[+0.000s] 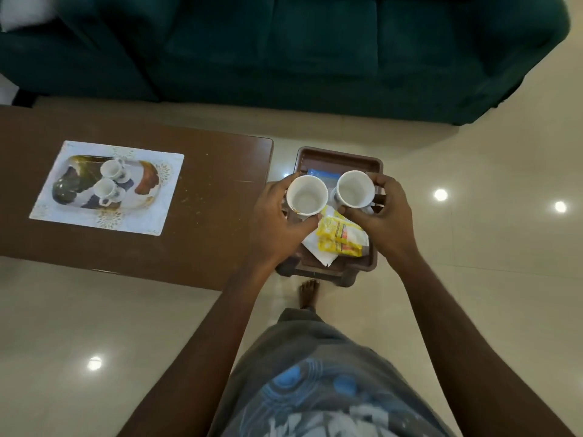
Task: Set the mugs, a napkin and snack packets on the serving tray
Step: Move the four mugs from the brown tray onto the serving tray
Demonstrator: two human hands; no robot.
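My left hand (277, 220) grips a white mug (306, 195) by its side, and my right hand (386, 216) grips a second white mug (355, 188). Both mugs are upright and empty, held just above a brown plastic stool-like stand (339, 157) beside the table. Under them lie yellow snack packets (339, 239) on a white napkin (317, 249), with a blue packet (318, 173) farther back. The patterned serving tray (79, 184) rests on a white placemat (151, 197) at the table's left and carries two small white cups (110, 179).
The brown wooden table (214, 197) fills the left half. A dark green sofa (315, 58) runs along the back. The floor is glossy cream tile (489, 279), and my bare foot (309, 293) stands just in front of the stand.
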